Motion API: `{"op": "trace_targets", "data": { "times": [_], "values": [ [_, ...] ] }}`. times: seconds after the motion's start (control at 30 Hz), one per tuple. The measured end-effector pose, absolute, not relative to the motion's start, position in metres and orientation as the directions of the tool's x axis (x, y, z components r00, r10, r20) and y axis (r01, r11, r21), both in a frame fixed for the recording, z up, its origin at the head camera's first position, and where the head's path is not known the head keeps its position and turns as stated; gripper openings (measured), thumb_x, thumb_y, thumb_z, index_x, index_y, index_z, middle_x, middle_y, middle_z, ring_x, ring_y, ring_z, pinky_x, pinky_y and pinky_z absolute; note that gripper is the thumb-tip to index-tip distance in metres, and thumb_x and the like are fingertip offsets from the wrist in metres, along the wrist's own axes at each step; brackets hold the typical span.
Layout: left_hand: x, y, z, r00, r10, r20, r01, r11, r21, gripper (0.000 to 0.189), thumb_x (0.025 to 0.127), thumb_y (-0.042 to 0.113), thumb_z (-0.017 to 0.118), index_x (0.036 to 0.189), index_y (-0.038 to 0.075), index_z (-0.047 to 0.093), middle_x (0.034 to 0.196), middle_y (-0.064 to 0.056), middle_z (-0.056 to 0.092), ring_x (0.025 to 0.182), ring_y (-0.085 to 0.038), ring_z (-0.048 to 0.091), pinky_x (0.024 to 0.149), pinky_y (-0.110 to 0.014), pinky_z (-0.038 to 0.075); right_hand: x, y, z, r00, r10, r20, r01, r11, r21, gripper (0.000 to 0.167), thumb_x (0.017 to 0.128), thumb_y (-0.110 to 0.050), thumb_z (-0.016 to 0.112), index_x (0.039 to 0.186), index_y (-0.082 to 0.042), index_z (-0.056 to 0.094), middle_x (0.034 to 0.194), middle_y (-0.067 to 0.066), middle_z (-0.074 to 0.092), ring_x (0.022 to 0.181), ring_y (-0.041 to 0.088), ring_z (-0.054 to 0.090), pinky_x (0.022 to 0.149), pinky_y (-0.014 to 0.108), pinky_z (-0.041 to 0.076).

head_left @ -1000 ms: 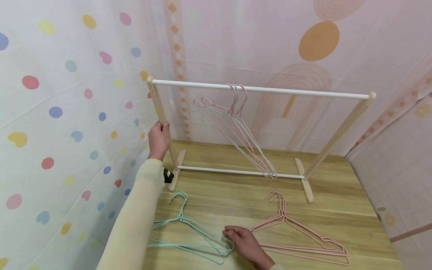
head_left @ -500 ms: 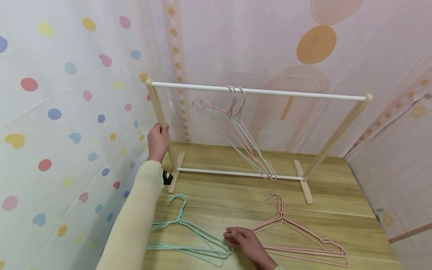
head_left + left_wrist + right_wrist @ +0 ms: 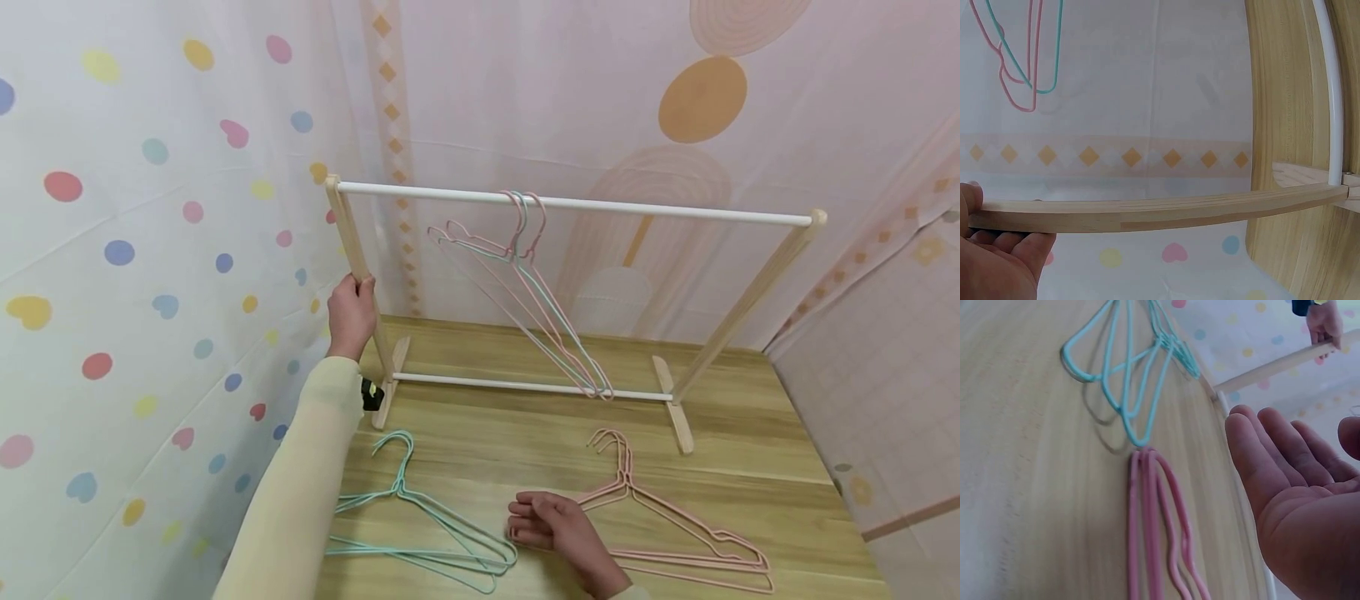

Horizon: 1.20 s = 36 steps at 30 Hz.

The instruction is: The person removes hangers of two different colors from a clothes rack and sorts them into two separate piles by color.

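Plainly one rack [image 3: 746, 308] stood on table [image 3: 487, 437]; three hangers [image 3: 516, 252], two pink and one teal, hung near middle of top rail [image 3: 660, 209]. In front lay overlapping teal hangers [image 3: 401, 485] and pink hangers [image 3: 626, 477], at least two each, exact counts unclear. Patterned curtains [image 3: 465, 108] rose behind; sleeve [image 3: 303, 483] hid part of teal group. Left hand [image 3: 352, 315] curled round left upright [image 3: 347, 229]. Right hand [image 3: 553, 531], fingers relaxed, nearly straight, held nothing between both groups.
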State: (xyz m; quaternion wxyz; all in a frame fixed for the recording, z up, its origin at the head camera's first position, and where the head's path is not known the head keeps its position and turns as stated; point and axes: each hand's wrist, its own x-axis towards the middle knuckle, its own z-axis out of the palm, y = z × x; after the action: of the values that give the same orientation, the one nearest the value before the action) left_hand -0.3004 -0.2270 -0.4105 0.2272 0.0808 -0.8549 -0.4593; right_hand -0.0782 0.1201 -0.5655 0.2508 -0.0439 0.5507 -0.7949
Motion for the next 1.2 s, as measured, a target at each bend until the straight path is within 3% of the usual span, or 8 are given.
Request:
{"op": "trace_targets", "data": {
  "times": [0.17, 0.43, 0.8, 1.2],
  "values": [
    [-0.300, -0.227, -0.410, -0.886, -0.347, 0.308, 0.066, 0.563, 0.824, 0.034, 0.105, 0.028, 0.045, 0.098, -0.004, 0.056, 0.073, -0.014, 0.045, 0.064, -0.029, 0.044, 0.058, -0.038, 0.038, -0.081, 0.127, -0.561, -0.877, -0.445, -0.179, 0.322, -0.268, -0.908, 0.055, 0.105, -0.026, 0.045, 0.134, 0.020, 0.039, 0.126, 0.023, 0.058, 0.114, 0.043, 0.055, 0.094, 0.054, 0.042],
    [-0.300, -0.228, -0.410, -0.886, -0.345, 0.311, 0.068, 0.567, 0.821, 0.034, 0.105, 0.027, 0.045, 0.099, -0.004, 0.056, 0.073, -0.014, 0.044, 0.064, -0.029, 0.044, 0.058, -0.038, 0.038, -0.089, 0.143, -0.549, -0.893, -0.429, -0.137, 0.268, -0.261, -0.927, 0.058, 0.106, -0.031, 0.043, 0.136, 0.018, 0.039, 0.129, 0.021, 0.057, 0.113, 0.035, 0.059, 0.093, 0.046, 0.046],
    [-0.299, -0.227, -0.412, -0.893, -0.346, 0.288, 0.047, 0.564, 0.825, 0.036, 0.105, 0.030, 0.043, 0.095, -0.003, 0.054, 0.073, -0.014, 0.044, 0.063, -0.029, 0.044, 0.057, -0.038, 0.039, -0.097, 0.166, -0.529, -0.914, -0.394, -0.099, 0.247, -0.344, -0.906, 0.044, 0.108, -0.028, 0.038, 0.134, 0.004, 0.051, 0.127, 0.009, 0.062, 0.117, 0.034, 0.057, 0.094, 0.044, 0.045],
    [-0.300, -0.226, -0.411, -0.888, -0.352, 0.296, 0.058, 0.553, 0.831, 0.031, 0.105, 0.026, 0.045, 0.095, -0.002, 0.054, 0.072, -0.013, 0.043, 0.063, -0.029, 0.044, 0.057, -0.038, 0.038, -0.115, 0.190, -0.501, -0.942, -0.335, -0.012, 0.136, -0.347, -0.928, 0.055, 0.109, -0.028, 0.032, 0.139, 0.018, 0.032, 0.128, 0.007, 0.061, 0.117, 0.032, 0.057, 0.094, 0.044, 0.045]
  ]
}}
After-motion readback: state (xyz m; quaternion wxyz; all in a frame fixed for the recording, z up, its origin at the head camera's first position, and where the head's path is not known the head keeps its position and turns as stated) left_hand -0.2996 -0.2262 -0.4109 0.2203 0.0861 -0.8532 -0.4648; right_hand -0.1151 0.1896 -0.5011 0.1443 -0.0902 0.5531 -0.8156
